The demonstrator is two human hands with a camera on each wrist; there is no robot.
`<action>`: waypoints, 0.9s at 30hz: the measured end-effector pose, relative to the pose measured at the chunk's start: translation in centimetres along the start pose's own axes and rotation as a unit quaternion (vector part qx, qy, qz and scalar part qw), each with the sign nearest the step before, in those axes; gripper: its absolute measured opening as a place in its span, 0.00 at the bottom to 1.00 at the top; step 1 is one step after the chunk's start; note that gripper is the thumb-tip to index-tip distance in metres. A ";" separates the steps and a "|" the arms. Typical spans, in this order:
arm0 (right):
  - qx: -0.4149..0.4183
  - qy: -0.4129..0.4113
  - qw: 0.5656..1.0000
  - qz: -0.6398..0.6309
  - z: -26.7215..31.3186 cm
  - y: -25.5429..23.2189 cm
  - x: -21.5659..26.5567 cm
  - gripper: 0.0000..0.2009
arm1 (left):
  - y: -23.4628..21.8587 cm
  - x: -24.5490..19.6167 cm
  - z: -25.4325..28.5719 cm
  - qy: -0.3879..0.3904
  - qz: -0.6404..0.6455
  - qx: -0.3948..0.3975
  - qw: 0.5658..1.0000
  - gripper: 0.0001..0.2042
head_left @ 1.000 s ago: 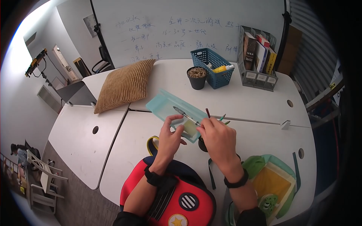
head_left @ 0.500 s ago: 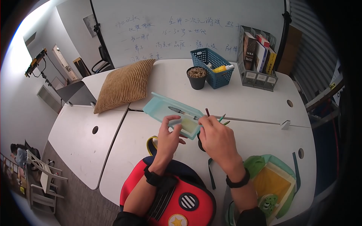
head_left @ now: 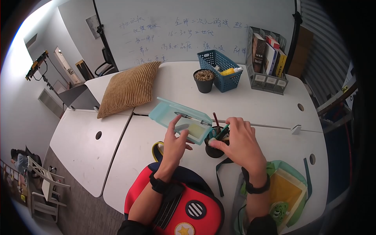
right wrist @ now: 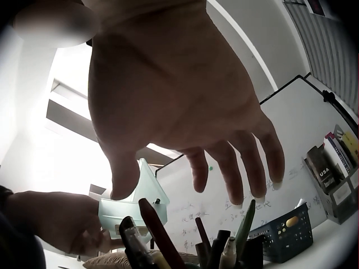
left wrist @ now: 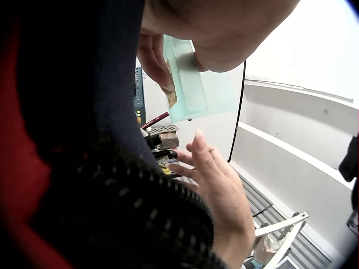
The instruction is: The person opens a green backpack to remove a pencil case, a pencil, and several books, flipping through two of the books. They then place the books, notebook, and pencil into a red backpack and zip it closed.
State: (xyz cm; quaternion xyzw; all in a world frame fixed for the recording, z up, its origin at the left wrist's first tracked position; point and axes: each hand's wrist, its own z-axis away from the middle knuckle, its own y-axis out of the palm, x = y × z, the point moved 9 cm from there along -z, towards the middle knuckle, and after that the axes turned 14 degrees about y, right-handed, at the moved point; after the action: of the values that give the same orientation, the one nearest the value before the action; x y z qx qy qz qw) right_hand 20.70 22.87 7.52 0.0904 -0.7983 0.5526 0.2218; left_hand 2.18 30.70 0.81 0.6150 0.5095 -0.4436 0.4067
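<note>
My left hand (head_left: 176,141) grips a translucent teal pencil case (head_left: 162,111), tilted and open above the table. A clear pen (head_left: 194,118) lies inside it beside a pale yellow-green piece (head_left: 195,130), my index fingertip overlapping the pen's tip. To the right of the case stands a black pen cup (head_left: 214,152) packed with pens and pencils. Over this cup my right hand (head_left: 244,143) spreads its fingers, holding nothing. In the right wrist view, a dark red pencil (right wrist: 160,235) and a green pencil (right wrist: 245,230) stick up below the fingers.
A red and navy backpack (head_left: 156,211) lies in front of me, with a green and yellow bag (head_left: 284,188) to its right. Toward the back are a corduroy cushion (head_left: 131,90), a pot of soil (head_left: 204,84), a blue basket (head_left: 223,82) and a book rack (head_left: 268,84).
The right hand has let go of the pen, now left in the pencil case, and moved right over the pen cup with fingers spread. The case has tipped slightly and shifted left.
</note>
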 end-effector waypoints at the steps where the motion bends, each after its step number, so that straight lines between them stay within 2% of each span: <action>1: 0.035 0.008 0.999 0.005 0.0 0.5 -0.4 0.33 | 0.0 -0.1 0.1 -0.001 0.000 -0.003 1.000 0.22; 5: 0.155 0.036 0.987 0.032 0.4 2.8 -0.9 0.36 | 0.2 0.5 0.0 -0.015 -0.018 0.014 1.000 0.18; 11: 0.072 0.045 0.994 0.069 -0.3 2.6 -1.2 0.33 | 0.2 0.5 0.0 -0.018 -0.025 0.020 0.999 0.18; 17: 0.133 0.068 0.988 0.045 -0.3 2.9 -1.3 0.34 | 0.3 0.1 0.2 -0.010 -0.018 0.012 1.000 0.20; 20: 0.113 0.052 0.990 0.066 -0.2 3.3 -0.8 0.35 | 0.3 0.1 0.1 -0.007 -0.019 0.016 1.000 0.20; 27: -0.001 0.028 0.997 0.071 -0.8 2.3 0.0 0.37 | 0.4 0.2 0.1 -0.012 -0.027 0.025 0.999 0.19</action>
State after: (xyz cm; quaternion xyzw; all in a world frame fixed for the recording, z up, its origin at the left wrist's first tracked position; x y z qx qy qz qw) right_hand 19.99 24.42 5.85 0.0177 -0.7967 0.5686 0.2039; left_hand 2.56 30.60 0.61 0.6060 0.5097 -0.4741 0.3851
